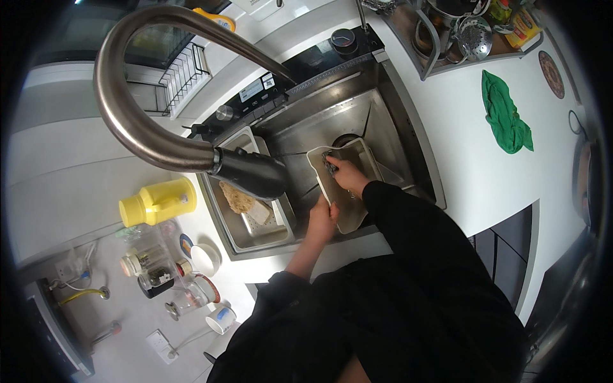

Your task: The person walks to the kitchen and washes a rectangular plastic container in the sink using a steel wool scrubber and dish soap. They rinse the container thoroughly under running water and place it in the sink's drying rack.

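Note:
My left hand (323, 218) grips the near left rim of a cream plastic bin (347, 210), which is tilted in the stainless steel sink (306, 129). Inside the bin, my right hand (349, 177) presses a steel wool scourer (330, 165) against its inner wall near the far end. Part of the bin's inside is hidden by my right hand and black sleeve. Behind the bin's far end, the dark round drain (346, 139) shows in part. The faucet's black spray head (254, 174) hangs to the left of the bin.
A perforated steel tray (261, 234) at the sink's left holds a tan sponge (235, 197) and a pale block (259, 212). The steel faucet neck (107, 91) arches overhead. A yellow thermos (165, 201), jars and cups stand left; a green cloth (506, 112) and a utensil rack (433, 64) are right.

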`<action>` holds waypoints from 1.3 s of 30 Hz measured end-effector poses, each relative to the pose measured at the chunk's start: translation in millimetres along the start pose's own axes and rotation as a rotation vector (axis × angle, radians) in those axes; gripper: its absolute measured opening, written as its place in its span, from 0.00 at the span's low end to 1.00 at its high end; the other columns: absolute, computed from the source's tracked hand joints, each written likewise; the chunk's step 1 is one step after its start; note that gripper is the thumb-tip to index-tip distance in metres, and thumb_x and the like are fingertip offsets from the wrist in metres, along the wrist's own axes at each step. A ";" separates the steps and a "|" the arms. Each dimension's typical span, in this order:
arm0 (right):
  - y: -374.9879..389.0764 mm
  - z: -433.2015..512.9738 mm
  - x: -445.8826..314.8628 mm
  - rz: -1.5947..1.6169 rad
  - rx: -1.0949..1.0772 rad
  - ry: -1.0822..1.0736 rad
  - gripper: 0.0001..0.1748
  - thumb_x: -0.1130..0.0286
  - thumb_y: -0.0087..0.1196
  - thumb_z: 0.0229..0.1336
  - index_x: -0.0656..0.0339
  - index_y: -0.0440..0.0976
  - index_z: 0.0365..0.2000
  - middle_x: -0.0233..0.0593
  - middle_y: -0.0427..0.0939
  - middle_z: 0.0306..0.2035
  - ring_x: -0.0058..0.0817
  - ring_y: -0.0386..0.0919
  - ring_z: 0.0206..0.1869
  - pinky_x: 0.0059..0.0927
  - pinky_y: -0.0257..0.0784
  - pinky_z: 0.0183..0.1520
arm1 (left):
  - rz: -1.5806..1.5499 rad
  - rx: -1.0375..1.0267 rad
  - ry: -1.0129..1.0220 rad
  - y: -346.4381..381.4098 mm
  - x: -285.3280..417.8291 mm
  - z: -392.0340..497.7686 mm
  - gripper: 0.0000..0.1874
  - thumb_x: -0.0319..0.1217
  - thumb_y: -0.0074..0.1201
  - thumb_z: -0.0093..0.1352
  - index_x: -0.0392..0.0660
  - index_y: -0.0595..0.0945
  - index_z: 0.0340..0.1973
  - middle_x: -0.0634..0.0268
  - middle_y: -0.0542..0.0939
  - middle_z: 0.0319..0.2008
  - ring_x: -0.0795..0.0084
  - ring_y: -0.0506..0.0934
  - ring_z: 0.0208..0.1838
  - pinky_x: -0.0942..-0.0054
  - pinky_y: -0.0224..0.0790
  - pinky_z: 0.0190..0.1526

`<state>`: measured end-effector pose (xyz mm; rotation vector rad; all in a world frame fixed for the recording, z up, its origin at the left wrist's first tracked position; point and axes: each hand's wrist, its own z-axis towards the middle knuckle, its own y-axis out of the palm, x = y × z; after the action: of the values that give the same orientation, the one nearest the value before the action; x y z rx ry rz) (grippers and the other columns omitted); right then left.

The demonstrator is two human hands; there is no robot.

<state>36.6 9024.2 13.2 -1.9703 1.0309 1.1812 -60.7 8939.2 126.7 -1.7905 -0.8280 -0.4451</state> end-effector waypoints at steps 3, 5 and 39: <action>22.7 8.8 22.8 -0.080 0.074 0.014 0.24 0.77 0.44 0.50 0.61 0.69 0.51 0.53 0.73 0.49 0.45 0.72 0.51 0.35 0.66 0.53 | 0.092 -0.001 -0.039 12.4 -17.5 -28.5 0.17 0.29 0.48 0.62 0.34 0.64 0.43 0.41 0.77 0.25 0.43 0.77 0.30 0.54 0.69 0.31; 28.4 25.8 30.5 -0.237 0.140 -0.024 0.18 0.71 0.48 0.53 0.64 0.72 0.45 0.55 0.74 0.46 0.47 0.73 0.49 0.40 0.68 0.51 | 0.117 0.006 -0.054 12.1 -17.8 -22.2 0.22 0.29 0.49 0.61 0.33 0.61 0.46 0.39 0.77 0.26 0.42 0.77 0.31 0.52 0.70 0.32; 54.2 74.7 54.9 -0.241 0.485 0.281 0.10 0.69 0.57 0.49 0.63 0.76 0.33 0.45 0.79 0.35 0.37 0.78 0.38 0.35 0.71 0.41 | 0.096 -0.086 -0.016 21.0 -34.7 9.7 0.32 0.29 0.47 0.63 0.19 0.50 0.52 0.40 0.77 0.23 0.42 0.77 0.28 0.54 0.70 0.30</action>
<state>-25.1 9039.9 -73.2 -1.8258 1.0597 0.4740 -70.4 8932.8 86.7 -1.9064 -0.7398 -0.4094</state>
